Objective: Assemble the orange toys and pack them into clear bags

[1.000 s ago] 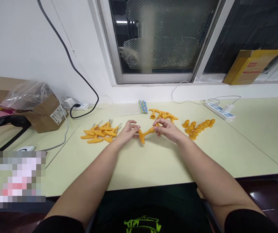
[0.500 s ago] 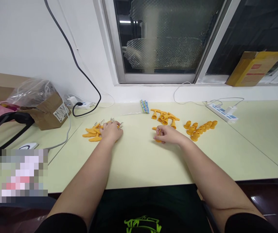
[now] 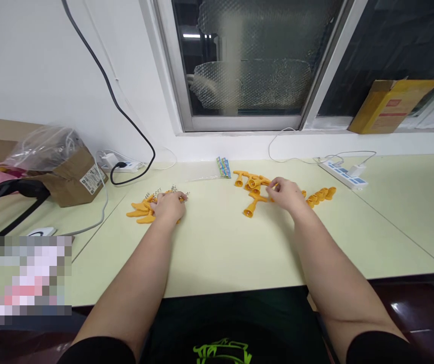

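Note:
My left hand (image 3: 168, 206) lies over a group of yellow corkscrew handles (image 3: 145, 219) with metal spirals, its fingers curled round one of them; the palm hides most of it. My right hand (image 3: 286, 194) hovers at the right end of a cluster of yellow corkscrews with bell-shaped bases (image 3: 253, 183). Its fingers are bent and a little apart, with nothing visible between them. One corkscrew (image 3: 254, 205) lies alone in front of the cluster. Beyond the right hand are several loose yellow bell-shaped bases (image 3: 321, 195), partly hidden by the wrist.
A clear plastic bag with a blue-green printed header (image 3: 223, 167) lies near the wall. At the back right is a white power strip (image 3: 344, 174). On the left are an open cardboard box (image 3: 75, 177), a black cable (image 3: 116, 103) and a blurred-out item (image 3: 27, 278).
My right hand has let go of a corkscrew, which now lies on the table, and has moved right and away from me. My left hand stays over the handles.

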Action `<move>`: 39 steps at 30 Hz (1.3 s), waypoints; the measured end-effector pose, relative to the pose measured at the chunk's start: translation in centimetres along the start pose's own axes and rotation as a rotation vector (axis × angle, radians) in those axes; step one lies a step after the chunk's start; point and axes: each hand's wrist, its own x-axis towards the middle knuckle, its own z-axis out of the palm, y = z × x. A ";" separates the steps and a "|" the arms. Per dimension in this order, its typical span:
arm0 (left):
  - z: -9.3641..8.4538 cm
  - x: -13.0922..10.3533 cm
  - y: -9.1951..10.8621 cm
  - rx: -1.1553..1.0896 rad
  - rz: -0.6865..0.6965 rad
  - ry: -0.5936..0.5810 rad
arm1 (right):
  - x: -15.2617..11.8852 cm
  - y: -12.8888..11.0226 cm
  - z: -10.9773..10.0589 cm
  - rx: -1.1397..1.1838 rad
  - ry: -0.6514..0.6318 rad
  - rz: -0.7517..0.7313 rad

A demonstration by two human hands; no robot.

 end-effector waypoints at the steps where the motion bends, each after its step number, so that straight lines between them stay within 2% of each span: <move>1: 0.0 0.0 0.0 0.008 -0.007 0.000 | 0.4 0.8 -0.6 -0.037 0.051 0.055; 4: -0.3 -0.3 0.2 -0.006 -0.002 0.038 | 1.6 3.1 -2.0 -0.211 0.147 0.201; 7: -0.7 -0.8 0.6 -0.073 0.065 0.166 | 2.3 4.5 -2.5 -0.294 0.106 0.325; 10: -0.9 -1.0 1.1 -0.330 0.219 0.303 | 2.5 4.7 -2.6 -0.284 -0.003 0.389; 12: -0.8 -1.1 1.6 -0.608 0.325 0.319 | 2.4 4.4 -2.5 -0.271 -0.046 0.393; 14: -0.4 -1.2 2.3 -0.888 0.381 0.247 | 2.3 4.0 -2.3 -0.280 -0.061 0.388; 17: 0.4 -1.6 3.4 -1.181 0.333 0.013 | 2.3 3.7 -1.9 -0.287 -0.051 0.373; 21: 1.0 -2.6 4.4 -1.280 0.112 -0.316 | 2.7 3.9 -1.4 -0.272 -0.043 0.369; 24: 0.8 -3.2 4.5 -1.244 0.038 -0.469 | 2.8 4.2 -1.3 -0.247 -0.041 0.378; 26: 0.6 -3.4 4.4 -1.239 0.029 -0.505 | 2.7 4.2 -1.4 -0.178 0.062 0.303; 28: 0.5 -3.4 4.2 -1.273 0.037 -0.539 | 2.4 3.9 -1.2 -0.018 0.220 0.125; 30: 0.5 -3.3 4.1 -1.322 0.057 -0.595 | 2.0 3.2 -0.5 0.212 0.303 -0.090; 32: 0.7 -3.2 4.1 -1.349 0.080 -0.639 | 1.4 2.0 0.6 0.427 0.264 -0.262; 34: 0.9 -3.2 4.1 -1.346 0.103 -0.664 | 0.8 0.5 2.0 0.544 0.162 -0.389; 37: 1.0 -3.4 4.2 -1.320 0.144 -0.682 | -0.5 -1.5 3.6 0.547 0.030 -0.533; 39: 1.0 -3.6 4.4 -1.306 0.165 -0.690 | -1.3 -2.4 4.1 0.544 -0.053 -0.574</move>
